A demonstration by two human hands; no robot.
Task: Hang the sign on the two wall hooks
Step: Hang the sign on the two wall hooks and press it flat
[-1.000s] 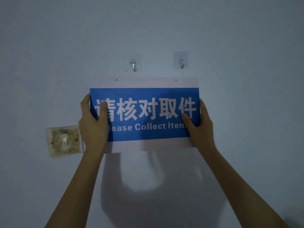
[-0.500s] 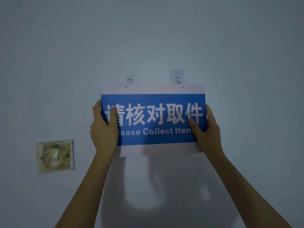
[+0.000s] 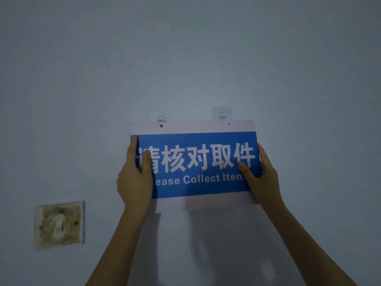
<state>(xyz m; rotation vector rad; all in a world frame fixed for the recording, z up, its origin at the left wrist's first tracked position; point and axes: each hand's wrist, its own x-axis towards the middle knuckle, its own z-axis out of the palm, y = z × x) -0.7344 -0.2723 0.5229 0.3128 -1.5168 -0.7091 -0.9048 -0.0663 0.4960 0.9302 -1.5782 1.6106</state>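
A rectangular sign (image 3: 198, 162), blue with white letters and a pale border, is held flat against the wall. My left hand (image 3: 135, 174) grips its left edge and my right hand (image 3: 260, 176) grips its right edge. Two small holes pierce its top border. The left hole (image 3: 161, 126) lies just under the left wall hook (image 3: 161, 119). The right hole (image 3: 228, 124) sits slightly right of and below the right wall hook (image 3: 221, 116), which has a clear adhesive pad. The sign's top edge overlaps the bottoms of both hooks.
A stained, dirty wall switch (image 3: 59, 225) sits low on the left of the pale wall (image 3: 185, 58). My forearms and the sign cast a shadow on the wall below.
Both hands have raised the sign up the wall; its top edge went from well below the hooks to overlapping them, and the holes now sit right under the hooks.
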